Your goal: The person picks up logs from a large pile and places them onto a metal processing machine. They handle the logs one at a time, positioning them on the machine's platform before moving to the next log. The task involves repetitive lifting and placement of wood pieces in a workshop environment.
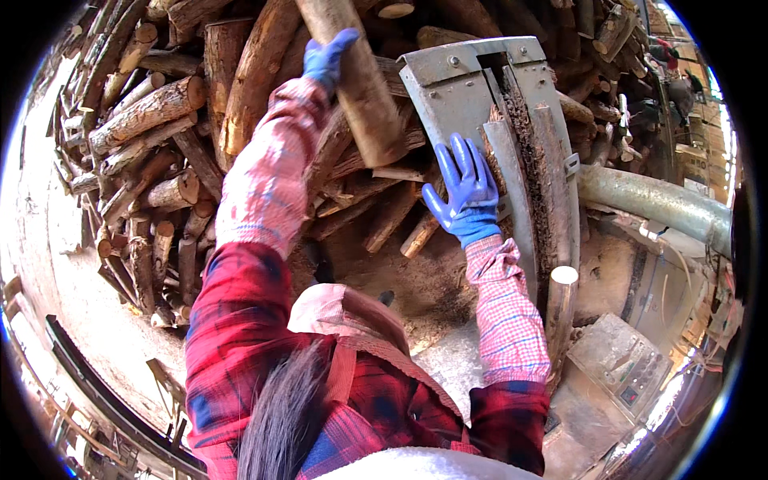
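Observation:
My left hand point(326, 62), in a blue glove, is closed on a thick log point(360, 88) whose lower end hangs over the woodpile. The log stands tilted to the left of a grey metal machine point(444, 92). My right hand point(464, 188), also gloved in blue, holds nothing. Its fingers are spread near the machine's left side; whether they touch the metal I cannot tell. Down the machine runs a narrow channel point(520, 132) full of wood chips, with a long piece of wood point(549, 160) along its right side. Closer to me, a log with a pale cut end point(563, 277) lies beside my right sleeve.
Large heaps of split and round logs point(152, 112) rise at the left and far side. A wide metal pipe point(656, 204) leaves the machine to the right. A dusty control box point(620, 368) sits at the lower right. Chips cover the ground point(432, 308) below my hands.

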`<control>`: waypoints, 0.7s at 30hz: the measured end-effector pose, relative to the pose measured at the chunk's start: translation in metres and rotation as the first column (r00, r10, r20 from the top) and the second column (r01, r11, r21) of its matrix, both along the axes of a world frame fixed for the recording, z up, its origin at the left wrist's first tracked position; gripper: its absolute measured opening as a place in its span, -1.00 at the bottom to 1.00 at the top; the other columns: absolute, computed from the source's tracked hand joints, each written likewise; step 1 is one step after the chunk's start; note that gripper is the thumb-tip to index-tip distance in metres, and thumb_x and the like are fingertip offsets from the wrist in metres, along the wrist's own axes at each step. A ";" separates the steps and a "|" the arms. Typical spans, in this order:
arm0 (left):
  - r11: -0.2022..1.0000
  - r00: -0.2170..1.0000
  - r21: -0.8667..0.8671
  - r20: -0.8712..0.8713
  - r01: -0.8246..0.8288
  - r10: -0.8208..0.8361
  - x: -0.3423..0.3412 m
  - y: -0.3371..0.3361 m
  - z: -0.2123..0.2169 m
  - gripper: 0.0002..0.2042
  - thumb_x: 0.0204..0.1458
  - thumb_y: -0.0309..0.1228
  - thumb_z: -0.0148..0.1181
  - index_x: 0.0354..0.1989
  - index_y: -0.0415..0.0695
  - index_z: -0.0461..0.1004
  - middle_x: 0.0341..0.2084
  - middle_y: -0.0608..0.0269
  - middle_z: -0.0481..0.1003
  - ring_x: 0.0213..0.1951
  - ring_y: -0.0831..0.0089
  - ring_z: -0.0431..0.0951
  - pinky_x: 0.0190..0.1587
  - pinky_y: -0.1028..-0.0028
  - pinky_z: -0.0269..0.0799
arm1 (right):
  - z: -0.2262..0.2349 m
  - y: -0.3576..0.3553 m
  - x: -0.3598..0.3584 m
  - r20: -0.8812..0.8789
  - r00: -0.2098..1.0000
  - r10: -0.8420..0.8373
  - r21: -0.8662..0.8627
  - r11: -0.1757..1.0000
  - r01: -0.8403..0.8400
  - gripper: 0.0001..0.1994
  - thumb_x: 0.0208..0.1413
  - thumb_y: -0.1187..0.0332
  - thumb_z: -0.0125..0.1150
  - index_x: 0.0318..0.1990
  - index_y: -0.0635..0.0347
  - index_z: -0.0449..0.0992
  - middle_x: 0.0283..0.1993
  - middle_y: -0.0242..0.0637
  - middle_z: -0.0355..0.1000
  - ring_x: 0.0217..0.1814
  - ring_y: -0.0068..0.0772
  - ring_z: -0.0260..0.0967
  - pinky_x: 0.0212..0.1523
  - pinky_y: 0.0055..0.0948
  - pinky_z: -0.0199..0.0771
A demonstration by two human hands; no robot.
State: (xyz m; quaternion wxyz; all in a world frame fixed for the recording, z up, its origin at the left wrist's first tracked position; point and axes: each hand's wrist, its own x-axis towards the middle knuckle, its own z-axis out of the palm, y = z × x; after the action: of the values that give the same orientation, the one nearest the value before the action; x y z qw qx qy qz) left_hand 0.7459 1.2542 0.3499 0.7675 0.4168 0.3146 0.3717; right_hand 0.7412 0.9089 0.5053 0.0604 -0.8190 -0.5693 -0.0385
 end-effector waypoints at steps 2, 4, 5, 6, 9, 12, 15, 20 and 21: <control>0.988 0.988 -0.079 -0.057 0.136 -0.140 -0.068 -0.014 0.023 -0.45 -0.25 -0.25 0.51 -0.10 -0.31 0.48 -0.33 0.17 0.58 -0.32 0.31 0.60 -0.21 0.33 0.55 | -0.001 -0.004 -0.001 -0.007 1.000 -0.012 0.021 1.000 0.012 -0.23 -0.11 0.12 0.35 0.30 0.16 0.25 0.34 -0.01 0.12 0.36 0.07 0.09 0.36 -0.10 0.12; 0.995 0.972 -0.030 -0.211 0.098 -0.102 -0.141 -0.017 0.004 -0.43 -0.20 -0.24 0.48 -0.02 -0.26 0.43 -0.27 0.16 0.56 -0.30 0.32 0.59 -0.19 0.35 0.54 | 0.003 -0.001 -0.004 0.029 0.999 0.022 0.019 1.000 -0.023 -0.19 -0.10 0.06 0.34 0.32 0.15 0.20 0.35 -0.01 0.10 0.37 0.06 0.07 0.38 -0.11 0.09; 0.989 0.974 -0.058 -0.172 0.139 -0.147 -0.174 -0.031 0.002 -0.43 -0.19 -0.23 0.47 -0.01 -0.24 0.43 -0.25 0.18 0.55 -0.27 0.34 0.57 -0.16 0.36 0.52 | -0.002 -0.001 -0.005 0.044 0.998 0.035 0.033 0.999 -0.037 -0.18 -0.11 0.04 0.34 0.32 0.15 0.20 0.36 0.00 0.10 0.37 0.07 0.06 0.38 -0.11 0.07; 0.978 0.972 -0.086 -0.124 0.191 -0.201 -0.202 -0.048 0.004 -0.44 -0.18 -0.22 0.46 0.00 -0.22 0.43 -0.24 0.19 0.54 -0.24 0.35 0.56 -0.13 0.37 0.50 | -0.003 -0.004 -0.005 0.066 0.997 0.037 0.045 0.998 -0.040 -0.17 -0.11 0.01 0.34 0.33 0.15 0.19 0.36 0.00 0.09 0.38 0.08 0.06 0.39 -0.11 0.06; 0.964 0.979 -0.201 -0.061 0.177 -0.192 -0.251 -0.118 0.015 -0.47 -0.09 -0.24 0.39 0.05 -0.18 0.40 -0.18 0.31 0.51 -0.15 0.45 0.50 -0.04 0.41 0.42 | -0.011 -0.010 -0.003 0.050 0.996 0.069 0.162 0.984 -0.076 -0.15 -0.16 -0.03 0.38 0.28 0.19 0.22 0.30 0.04 0.16 0.34 0.10 0.10 0.34 -0.11 0.14; 0.914 0.963 -0.304 0.093 0.269 -0.252 -0.280 -0.171 0.020 -0.68 0.07 -0.26 0.24 -0.05 -0.15 0.48 -0.25 0.34 0.52 -0.18 0.47 0.50 -0.04 0.44 0.42 | 0.007 -0.025 -0.052 -0.394 0.908 0.142 0.419 0.907 0.040 -0.10 -0.26 -0.08 0.46 0.22 0.25 0.26 0.20 0.05 0.24 0.29 0.06 0.17 0.28 -0.18 0.22; 0.954 0.952 -0.009 0.064 0.299 -0.298 -0.280 -0.227 0.065 -0.66 0.11 -0.22 0.15 -0.04 -0.20 0.48 -0.20 0.23 0.54 -0.13 0.40 0.52 0.01 0.40 0.43 | -0.031 -0.055 -0.159 -0.913 0.358 0.198 0.296 0.924 0.242 0.07 -0.29 -0.06 0.53 0.34 0.25 0.06 0.28 -0.03 0.18 0.36 -0.10 0.11 0.33 -0.28 0.17; 0.951 0.937 -0.005 0.175 0.309 -0.304 -0.221 -0.305 0.170 -0.49 0.09 -0.26 0.21 0.17 -0.25 0.31 -0.03 0.16 0.48 -0.09 0.34 0.52 0.00 0.38 0.45 | 0.033 -0.146 -0.165 -0.868 -0.158 0.471 0.339 0.795 0.503 0.09 -0.26 0.31 0.58 0.41 0.20 -0.08 0.37 -0.15 0.11 0.40 -0.20 0.06 0.35 -0.33 0.16; 0.926 0.923 0.023 0.075 0.377 -0.377 -0.201 -0.343 0.226 -0.48 0.09 -0.28 0.21 0.20 -0.24 0.29 0.01 0.17 0.45 -0.03 0.38 0.48 0.04 0.40 0.41 | 0.046 -0.166 -0.137 -0.840 -0.162 0.517 0.360 0.756 0.547 0.08 -0.26 0.37 0.58 0.41 0.19 -0.08 0.37 -0.15 0.11 0.39 -0.21 0.08 0.35 -0.33 0.18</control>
State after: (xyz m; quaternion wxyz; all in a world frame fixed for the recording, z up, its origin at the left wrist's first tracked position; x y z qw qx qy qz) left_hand 0.5452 0.9115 0.5757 0.8346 0.4579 0.1969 0.2346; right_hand 0.6038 0.7428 0.5518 0.7523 -0.4623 -0.2397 0.4037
